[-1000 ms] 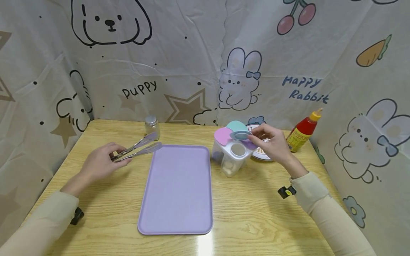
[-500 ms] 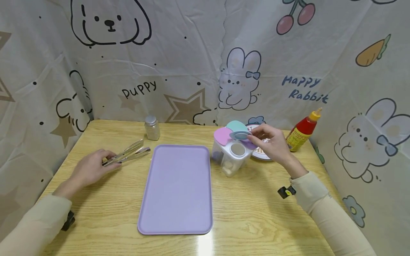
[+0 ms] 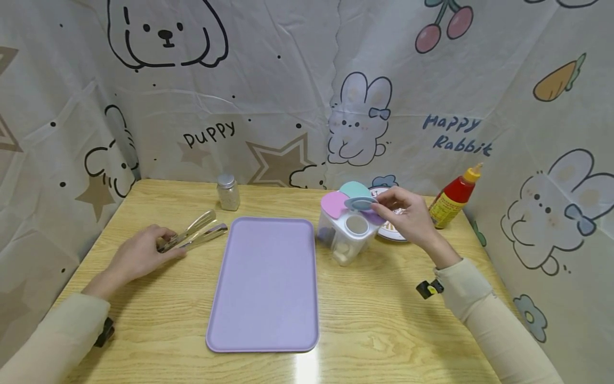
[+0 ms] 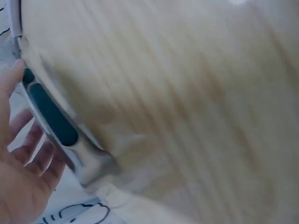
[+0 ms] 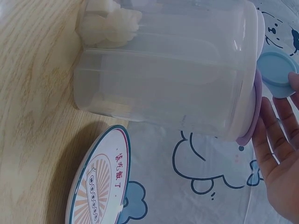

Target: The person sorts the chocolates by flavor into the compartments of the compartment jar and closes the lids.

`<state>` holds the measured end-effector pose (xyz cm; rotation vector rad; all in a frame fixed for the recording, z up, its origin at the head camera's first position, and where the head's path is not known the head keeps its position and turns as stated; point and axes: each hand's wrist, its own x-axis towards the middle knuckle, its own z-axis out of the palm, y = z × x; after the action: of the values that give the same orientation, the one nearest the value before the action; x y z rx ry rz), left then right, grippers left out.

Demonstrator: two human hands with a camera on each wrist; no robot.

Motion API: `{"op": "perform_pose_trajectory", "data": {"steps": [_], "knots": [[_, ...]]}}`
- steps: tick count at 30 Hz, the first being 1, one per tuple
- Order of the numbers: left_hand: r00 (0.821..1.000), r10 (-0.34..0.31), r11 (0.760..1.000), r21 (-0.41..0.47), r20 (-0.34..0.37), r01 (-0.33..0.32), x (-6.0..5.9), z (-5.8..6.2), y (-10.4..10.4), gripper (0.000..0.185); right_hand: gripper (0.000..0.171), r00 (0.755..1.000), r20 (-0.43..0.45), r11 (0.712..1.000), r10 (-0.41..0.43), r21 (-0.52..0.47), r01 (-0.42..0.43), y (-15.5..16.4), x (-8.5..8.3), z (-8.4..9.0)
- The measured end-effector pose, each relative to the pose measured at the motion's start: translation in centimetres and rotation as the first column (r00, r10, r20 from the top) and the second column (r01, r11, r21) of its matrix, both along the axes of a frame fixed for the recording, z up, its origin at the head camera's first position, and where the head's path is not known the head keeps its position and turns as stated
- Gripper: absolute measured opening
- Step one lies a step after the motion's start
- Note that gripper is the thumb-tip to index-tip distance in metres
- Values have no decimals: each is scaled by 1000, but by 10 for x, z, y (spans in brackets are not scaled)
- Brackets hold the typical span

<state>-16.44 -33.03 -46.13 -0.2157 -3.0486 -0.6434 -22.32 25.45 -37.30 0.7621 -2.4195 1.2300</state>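
Observation:
Low over the table at the left, my left hand (image 3: 139,253) holds a pair of metal tongs (image 3: 198,222), their tips pointing toward the tray. In the left wrist view the tongs' dark green handle inset (image 4: 53,114) lies between thumb and fingers. My right hand (image 3: 410,216) pinches the raised blue flip lid (image 3: 360,204) of a clear container (image 3: 345,246) with several compartments. Beneath that lid a round opening (image 3: 357,225) shows. Pink, green and purple lids cover the other compartments. The right wrist view shows pale lumps (image 5: 112,23) inside the container.
A lilac tray (image 3: 264,288) lies mid-table, left of the container. Behind it stands a small glass shaker (image 3: 228,193) with a silver cap. A patterned plate (image 3: 390,233) sits behind the container, and a red sauce bottle (image 3: 453,197) stands at the far right.
My left hand has moved left and down with the tongs, away from the shaker, most of it in the first half second. The right hand stays at the lid.

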Motion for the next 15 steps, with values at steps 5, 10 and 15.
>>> {"op": "perform_pose_trajectory", "data": {"steps": [5, 10, 15], "knots": [[995, -22, 998, 56, -101, 28, -9, 21, 23, 51, 14, 1000, 5, 1000, -1, 2, 1, 1, 0, -1], [971, -98, 984, 128, -218, 128, -21, 48, 70, 35, 14, 1000, 8, 1000, 2, 3, -2, 1, 1, 0], [928, -200, 937, 216, -313, 275, -32, 60, 129, 27, 16, 1000, 1, 1000, 22, 6, -22, 1, 2, 2]]}}
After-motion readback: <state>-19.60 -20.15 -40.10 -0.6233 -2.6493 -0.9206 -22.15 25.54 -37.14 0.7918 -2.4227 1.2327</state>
